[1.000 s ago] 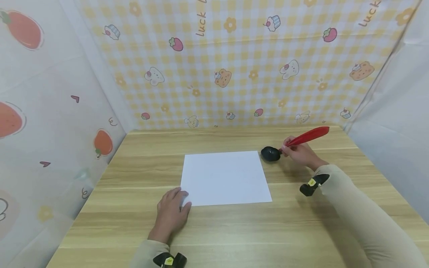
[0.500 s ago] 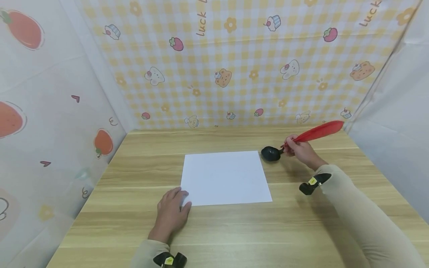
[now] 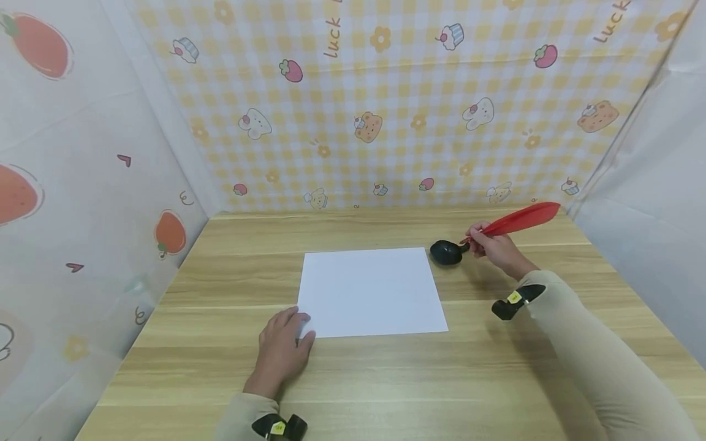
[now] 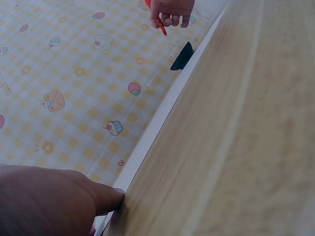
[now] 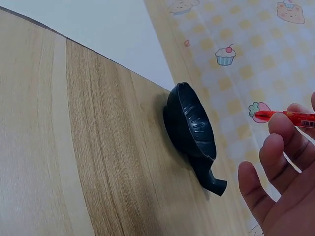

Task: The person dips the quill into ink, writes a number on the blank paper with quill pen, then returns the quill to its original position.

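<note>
A red feather pen [image 3: 524, 219] is pinched in my right hand [image 3: 496, 248], its feather slanting up to the right. In the right wrist view the pen's red tip [image 5: 266, 115] points away from the fingers and stands apart from a black ribbed dish [image 5: 189, 125]. That dish has a bent tube-like stub [image 5: 215, 187] and rests on the table beside the paper's far right corner. My left hand [image 3: 281, 349] rests on the near left corner of a blank white sheet of paper [image 3: 372, 294]. In the left wrist view its thumb [image 4: 109, 195] touches the paper's edge.
The wood-grain table [image 3: 380, 386] extends around the paper. A yellow checked cloth [image 3: 375, 86] hangs behind its far edge. White cloth walls stand at the left [image 3: 94, 202] and right [image 3: 662, 184].
My right hand has drawn the pen away from the dish's stub, and the feather has swung up and to the right. The left hand, paper and dish have stayed in place.
</note>
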A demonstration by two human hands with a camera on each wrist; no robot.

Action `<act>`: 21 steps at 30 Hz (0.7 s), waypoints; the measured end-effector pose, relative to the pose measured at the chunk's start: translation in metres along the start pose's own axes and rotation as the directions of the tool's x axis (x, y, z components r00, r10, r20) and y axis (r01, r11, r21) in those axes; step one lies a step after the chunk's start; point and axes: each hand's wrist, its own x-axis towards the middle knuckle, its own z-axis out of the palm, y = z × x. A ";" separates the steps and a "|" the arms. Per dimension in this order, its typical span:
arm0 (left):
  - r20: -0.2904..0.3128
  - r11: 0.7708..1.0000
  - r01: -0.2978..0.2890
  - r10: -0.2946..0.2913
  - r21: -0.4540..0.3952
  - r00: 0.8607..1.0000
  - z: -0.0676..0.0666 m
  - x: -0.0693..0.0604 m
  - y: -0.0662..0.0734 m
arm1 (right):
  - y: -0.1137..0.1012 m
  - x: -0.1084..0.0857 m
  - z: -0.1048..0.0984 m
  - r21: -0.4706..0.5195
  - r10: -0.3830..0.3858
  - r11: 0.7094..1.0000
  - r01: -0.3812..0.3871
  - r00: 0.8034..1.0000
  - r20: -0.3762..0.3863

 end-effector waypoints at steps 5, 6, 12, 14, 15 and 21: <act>0.000 1.000 0.000 0.000 -0.001 1.000 -0.001 0.000 0.001 | -0.002 0.001 0.001 0.028 -0.006 1.000 0.006 1.000 0.005; 0.001 1.000 0.000 0.000 0.000 1.000 -0.001 -0.001 0.002 | -0.002 0.001 0.001 0.029 -0.004 1.000 0.004 1.000 0.010; 0.004 1.000 0.002 -0.002 0.002 1.000 -0.002 0.000 0.002 | -0.003 0.005 0.002 0.011 0.014 1.000 -0.014 0.999 0.041; 0.003 1.000 0.003 -0.003 0.002 1.000 -0.002 -0.001 0.002 | -0.002 0.006 0.001 -0.006 0.024 1.000 -0.024 0.998 0.052; 0.003 1.000 0.004 -0.004 0.001 1.000 -0.002 -0.001 0.002 | -0.002 0.007 0.001 -0.010 0.029 1.000 -0.028 0.998 0.057; 0.004 1.000 0.005 -0.005 0.004 1.000 -0.002 0.000 0.003 | -0.002 0.008 0.001 -0.037 0.067 0.997 -0.065 0.995 0.075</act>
